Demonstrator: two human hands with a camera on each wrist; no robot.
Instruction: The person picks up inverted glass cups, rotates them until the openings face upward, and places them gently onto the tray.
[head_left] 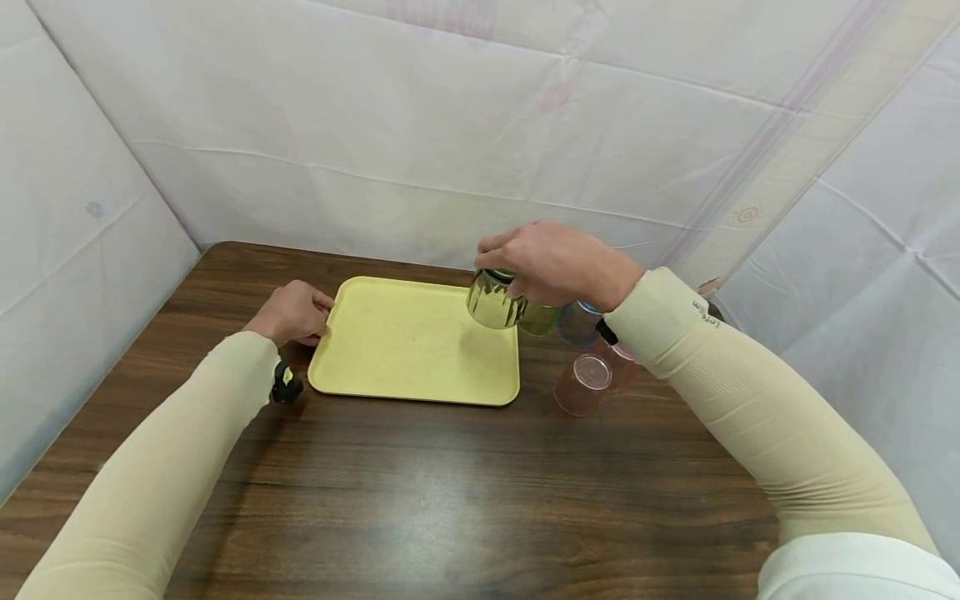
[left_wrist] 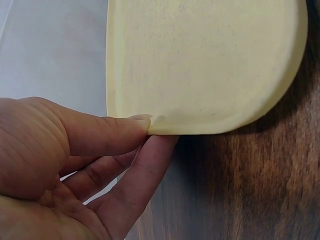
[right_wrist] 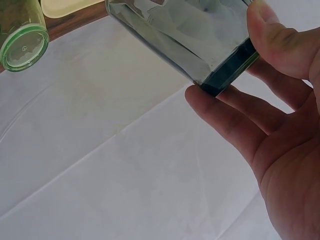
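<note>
Head view: right hand [head_left: 558, 262] gripping olive glass [head_left: 495, 300] by its base, fingers curled round it, held above yellow tray's [head_left: 412, 342] far right corner, long axis tilted, mouth down-left. Left hand [head_left: 294, 311] pinching tray's left edge, thumb over, fingers under.
</note>
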